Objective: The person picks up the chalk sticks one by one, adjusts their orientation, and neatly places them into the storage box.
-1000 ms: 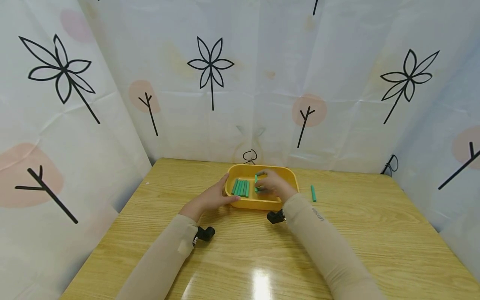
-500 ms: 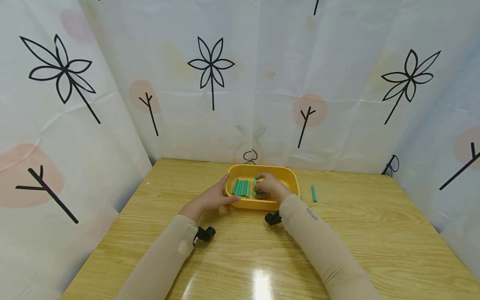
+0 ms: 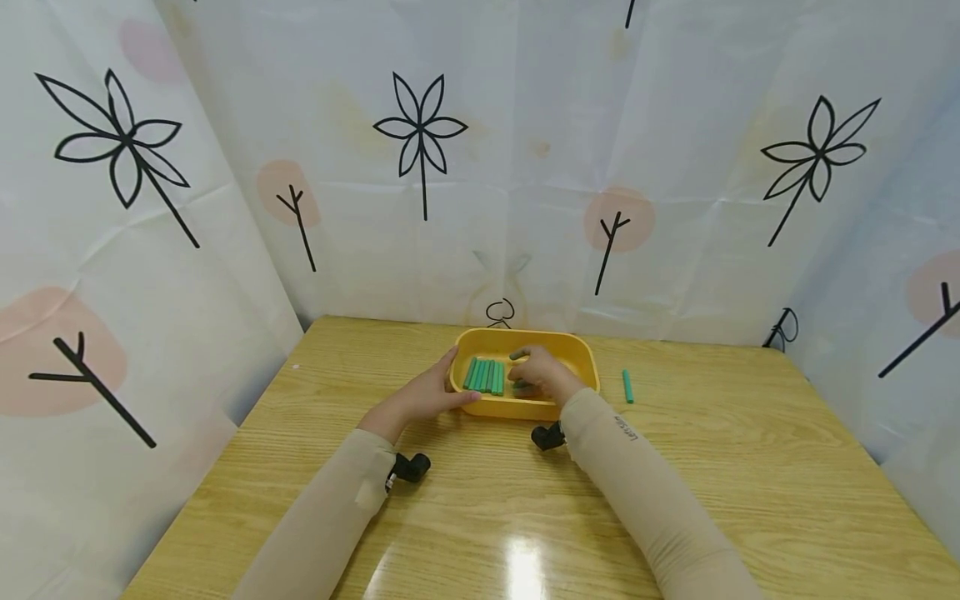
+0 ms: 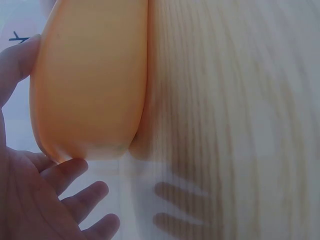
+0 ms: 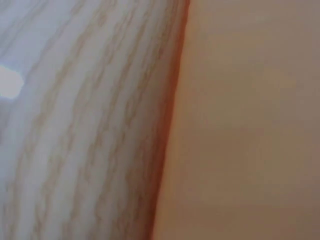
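Note:
A yellow plastic basin with rounded corners stands on the wooden table. Several slim green sticks lie side by side in its left half. My left hand holds the basin's left end, thumb over the front rim and fingers along the side; the left wrist view shows the fingers spread at the basin's end. My right hand is inside the basin, just right of the row, fingers parted with no stick between them. The right wrist view shows only the basin's outer wall and table.
One more green stick lies on the table to the right of the basin. A white cloth with flower drawings hangs behind and at both sides. A thin black cord is at the back right corner.
The green stick in my right hand has moved left, down against the right end of the row, and the fingers have let go of it. The left hand stays at the basin's end.

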Available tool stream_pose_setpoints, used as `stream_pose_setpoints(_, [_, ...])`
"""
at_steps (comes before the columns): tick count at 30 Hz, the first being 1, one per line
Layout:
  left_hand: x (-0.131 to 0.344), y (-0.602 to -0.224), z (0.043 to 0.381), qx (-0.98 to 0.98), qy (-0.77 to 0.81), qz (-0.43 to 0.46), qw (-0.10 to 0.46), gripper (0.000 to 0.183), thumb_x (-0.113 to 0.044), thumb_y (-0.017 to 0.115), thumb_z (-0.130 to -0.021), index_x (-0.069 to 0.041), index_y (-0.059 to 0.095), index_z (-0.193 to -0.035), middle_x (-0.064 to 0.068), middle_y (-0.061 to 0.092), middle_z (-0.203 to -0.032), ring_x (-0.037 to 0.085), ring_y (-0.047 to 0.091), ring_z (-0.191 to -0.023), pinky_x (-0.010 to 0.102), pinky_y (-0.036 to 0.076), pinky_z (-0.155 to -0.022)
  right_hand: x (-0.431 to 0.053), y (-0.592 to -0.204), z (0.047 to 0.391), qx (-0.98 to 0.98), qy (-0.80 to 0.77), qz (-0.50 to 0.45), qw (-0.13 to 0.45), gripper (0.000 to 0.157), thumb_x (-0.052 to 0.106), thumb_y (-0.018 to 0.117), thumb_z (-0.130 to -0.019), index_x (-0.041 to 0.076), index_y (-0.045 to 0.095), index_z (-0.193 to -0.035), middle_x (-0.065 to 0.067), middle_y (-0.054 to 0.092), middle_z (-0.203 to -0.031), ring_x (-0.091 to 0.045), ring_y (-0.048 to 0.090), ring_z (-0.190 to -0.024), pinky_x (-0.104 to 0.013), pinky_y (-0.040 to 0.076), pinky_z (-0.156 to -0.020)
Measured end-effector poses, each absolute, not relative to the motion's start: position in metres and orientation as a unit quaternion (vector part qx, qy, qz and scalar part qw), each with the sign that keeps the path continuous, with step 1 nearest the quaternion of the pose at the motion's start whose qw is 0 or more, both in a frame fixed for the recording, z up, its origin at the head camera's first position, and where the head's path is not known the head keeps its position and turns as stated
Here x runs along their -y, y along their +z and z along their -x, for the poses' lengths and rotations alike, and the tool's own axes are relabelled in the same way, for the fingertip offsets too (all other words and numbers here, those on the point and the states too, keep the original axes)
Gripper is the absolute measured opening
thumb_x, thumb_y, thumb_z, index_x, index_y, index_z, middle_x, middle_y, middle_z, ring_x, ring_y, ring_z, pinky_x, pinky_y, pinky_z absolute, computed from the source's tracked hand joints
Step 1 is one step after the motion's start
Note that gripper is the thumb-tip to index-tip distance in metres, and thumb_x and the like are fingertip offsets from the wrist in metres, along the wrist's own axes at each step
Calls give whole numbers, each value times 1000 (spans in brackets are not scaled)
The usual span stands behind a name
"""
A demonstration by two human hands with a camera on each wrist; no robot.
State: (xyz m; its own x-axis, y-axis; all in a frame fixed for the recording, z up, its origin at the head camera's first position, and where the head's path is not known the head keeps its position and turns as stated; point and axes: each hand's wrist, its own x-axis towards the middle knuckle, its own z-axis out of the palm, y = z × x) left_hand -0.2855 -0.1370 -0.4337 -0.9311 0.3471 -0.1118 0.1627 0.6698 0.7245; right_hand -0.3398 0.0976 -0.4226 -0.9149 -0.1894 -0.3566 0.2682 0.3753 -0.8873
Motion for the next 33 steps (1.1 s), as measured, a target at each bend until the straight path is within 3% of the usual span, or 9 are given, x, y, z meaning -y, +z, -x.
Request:
stream_pose_setpoints(9, [138, -435, 286, -909, 377, -134, 118, 115, -70, 67, -82, -24, 0, -163, 16, 24, -163, 35, 40, -140, 54, 32, -112, -110, -406, 334, -816, -541, -6, 204, 46, 3, 62, -96, -1, 51, -140, -19, 57, -116, -22, 60, -80, -33, 58, -73])
stream_pose_setpoints(17, [138, -435, 286, -903, 384, -147, 122, 115, -67, 68, -84, -20, -2, -163, 18, 26, -162, 34, 46, -134, 53, 34, -112, -123, -388, 324, -809, -550, 13, 205, 46, 4, 59, -100, -4, 47, -143, -25, 52, -131, -23, 61, -83, -43, 56, -88])
stream_pose_setpoints(23, [138, -432, 285, -908, 376, -143, 116, 115, -69, 68, -83, -21, 0, -163, 17, 23, -163, 36, 39, -140, 54, 31, -114, -134, -373, 319, -813, -545, 35, 199, 46, 6, 58, -101, -4, 46, -144, -26, 49, -135, -21, 61, -82, -47, 53, -94])
stream_pose_setpoints(33, [138, -433, 285, -905, 383, -148, 115, 115, -66, 69, -84, -19, -1, -163, 14, 17, -165, 35, 29, -146, 53, 26, -116, -150, -359, 310, -811, -550, 51, 192, 46, 5, 56, -101, -7, 43, -144, -26, 50, -131, -19, 59, -79, -43, 56, -89])
